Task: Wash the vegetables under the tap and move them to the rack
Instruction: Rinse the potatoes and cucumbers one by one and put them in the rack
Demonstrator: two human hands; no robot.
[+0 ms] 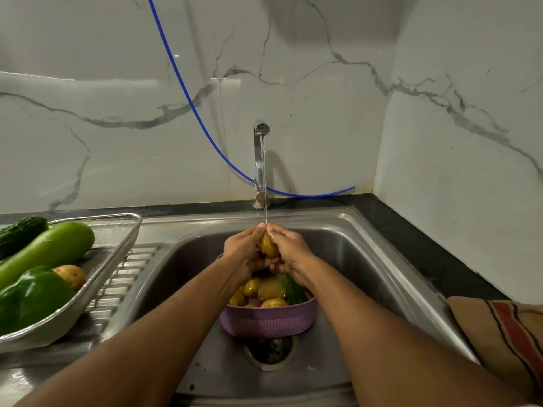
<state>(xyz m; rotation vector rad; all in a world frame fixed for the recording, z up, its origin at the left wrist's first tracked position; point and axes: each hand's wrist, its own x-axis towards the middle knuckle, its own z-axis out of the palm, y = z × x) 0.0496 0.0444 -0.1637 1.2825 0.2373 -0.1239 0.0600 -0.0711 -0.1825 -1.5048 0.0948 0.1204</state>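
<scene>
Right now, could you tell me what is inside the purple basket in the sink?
The purple basket holds several potatoes and one dark green vegetable. The forearms cover its far side, so anything there or beneath the top layer cannot be seen.

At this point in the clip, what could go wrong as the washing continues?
1. The wet yellow potato, held by the left hand and right hand under the thin water stream, could slip from their grip into the purple plastic basket.
2. The steel mesh rack already looks crowded; added vegetables might roll off.
</scene>
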